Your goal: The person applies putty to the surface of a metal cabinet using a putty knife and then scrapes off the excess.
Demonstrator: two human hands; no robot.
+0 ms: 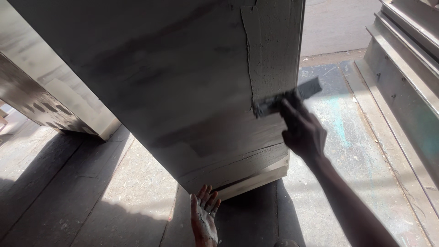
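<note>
A large grey-white panel [173,77], the side of a tall wooden cabinet, fills the middle of the view. A strip of fresh rough filler [272,45] runs down its right edge. My right hand [302,130] grips a flat scraper blade [288,98], which is pressed across the lower end of that strip. My left hand [204,215] is low in the view, palm up, fingers apart and dusted white, just below the cabinet's base [256,176]. It holds nothing.
A second pale cabinet [55,103] stands at the left. Stepped grey mouldings [407,77] line the right side. The floor [343,151] is dusty, sunlit at right with a faint blue-green streak, shadowed at the lower left.
</note>
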